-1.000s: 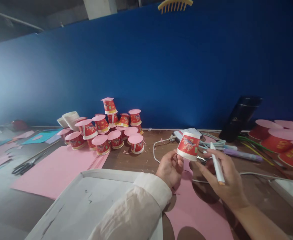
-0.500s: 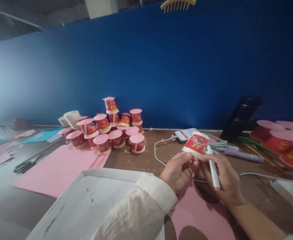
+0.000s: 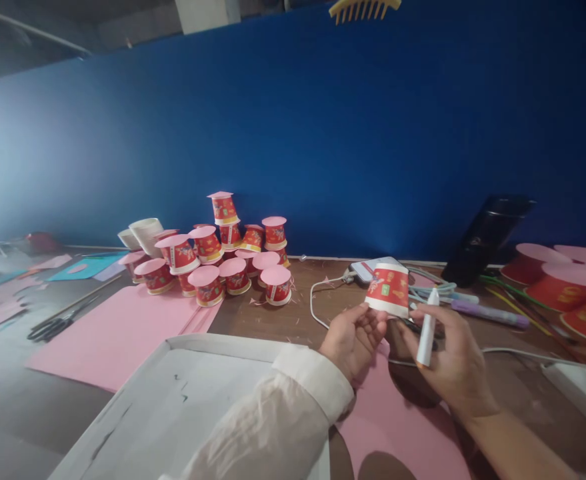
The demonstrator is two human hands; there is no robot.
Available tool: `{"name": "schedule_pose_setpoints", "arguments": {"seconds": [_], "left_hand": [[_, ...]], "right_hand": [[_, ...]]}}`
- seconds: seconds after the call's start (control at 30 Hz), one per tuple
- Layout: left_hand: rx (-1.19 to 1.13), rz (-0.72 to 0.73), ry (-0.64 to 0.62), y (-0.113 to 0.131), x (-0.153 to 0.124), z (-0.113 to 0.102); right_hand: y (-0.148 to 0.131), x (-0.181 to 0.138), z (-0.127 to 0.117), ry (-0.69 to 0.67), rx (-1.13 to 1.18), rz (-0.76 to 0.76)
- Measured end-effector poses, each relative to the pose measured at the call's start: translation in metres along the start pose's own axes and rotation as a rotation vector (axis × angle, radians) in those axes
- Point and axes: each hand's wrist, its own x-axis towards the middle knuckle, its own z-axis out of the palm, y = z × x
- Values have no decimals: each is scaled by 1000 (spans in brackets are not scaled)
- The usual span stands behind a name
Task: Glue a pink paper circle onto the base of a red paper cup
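Note:
My left hand [image 3: 355, 340] has its thumb and fingers closed on the lower left edge of a red paper cup [image 3: 389, 290]. The cup is held wide end down, with a white band at the bottom. In my right hand [image 3: 453, 357] is a white pen [image 3: 427, 330], its narrow tip pointing up beside the cup. The right fingertips reach the cup's lower right edge. Something dark shows between the right fingers and the cup, too hidden to name. Below both hands lies a pink sheet [image 3: 403, 427] with round cut-outs.
Several red cups topped with pink discs [image 3: 275, 283] stand stacked at left centre; larger ones [image 3: 563, 283] stand at right. Around lie a white box lid [image 3: 203, 393], pink sheets [image 3: 133, 327], scissors [image 3: 60, 325], a phone [image 3: 363, 269], cables, a purple marker [image 3: 493, 313] and a tilted black bottle [image 3: 487, 240].
The cup has turned in my hands, bringing a green mark on its side into view, and stands more upright. The white pen has tilted the other way, a little apart from the cup.

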Motion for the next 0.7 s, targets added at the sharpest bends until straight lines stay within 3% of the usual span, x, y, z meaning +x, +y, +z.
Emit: {"name": "schedule_pose_setpoints", "arguments": {"seconds": [0.4, 0.63, 0.7], "left_hand": [[51, 19, -109, -6, -10, 4], [101, 238, -130, -10, -2, -3], [138, 274, -164, -12, 2, -6]], "right_hand": [[14, -4, -3, -40, -42, -82], [-3, 2, -5, -13, -11, -30], [-8, 3, -5, 32, 10, -77]]}}
